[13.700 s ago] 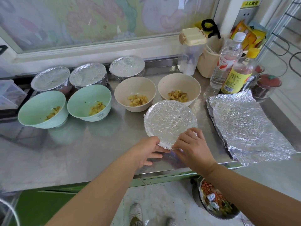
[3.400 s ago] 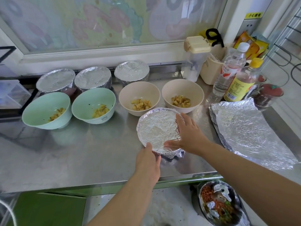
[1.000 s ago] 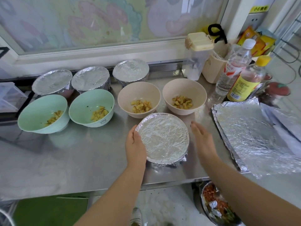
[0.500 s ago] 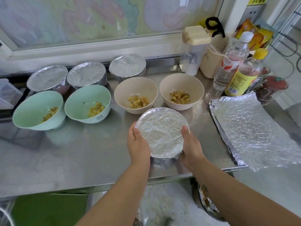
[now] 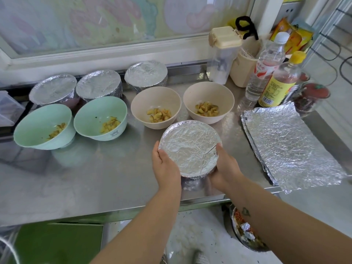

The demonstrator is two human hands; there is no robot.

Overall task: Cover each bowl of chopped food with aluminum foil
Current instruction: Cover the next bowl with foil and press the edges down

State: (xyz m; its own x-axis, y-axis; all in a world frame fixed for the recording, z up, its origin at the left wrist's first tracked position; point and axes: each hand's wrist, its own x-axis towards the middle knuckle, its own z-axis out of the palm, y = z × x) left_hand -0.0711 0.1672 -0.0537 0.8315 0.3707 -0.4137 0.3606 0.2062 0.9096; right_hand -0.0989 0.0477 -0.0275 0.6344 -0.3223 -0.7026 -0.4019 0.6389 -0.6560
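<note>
Holding the foil-covered bowl (image 5: 189, 149) between both hands, you have it near the front edge of the steel surface (image 5: 95, 178), just in front of the two beige bowls.

Left hand (image 5: 166, 166): palm against the bowl's left side, thumb up at the rim, fingers curled under and out of sight.
Right hand (image 5: 224, 168): cupped round the right-front side, thumb lying on the foil at the rim.
Bowl resting or lifted: cannot tell.
Foil: crinkled, drawn flat across the top, edge folded down round the rim.

Uncovered, in a row behind:
- left mint-green bowl (image 5: 42, 126) and right mint-green bowl (image 5: 100, 118), just beside each other.
- left beige bowl (image 5: 155, 107) and right beige bowl (image 5: 208, 101).
Each holds a small heap of yellow-brown chopped pieces.

Already covered, back row against the wall: left wrapped bowl (image 5: 54, 88), middle wrapped bowl (image 5: 99, 83), right wrapped bowl (image 5: 146, 73).

To the right of your hands, apart from the held bowl, a stack of foil sheets (image 5: 289, 147) lies flat, its near corner reaching the front edge. Behind it stand a yellow-capped bottle (image 5: 280, 82) and a clear white-capped bottle (image 5: 266, 67), both upright.
</note>
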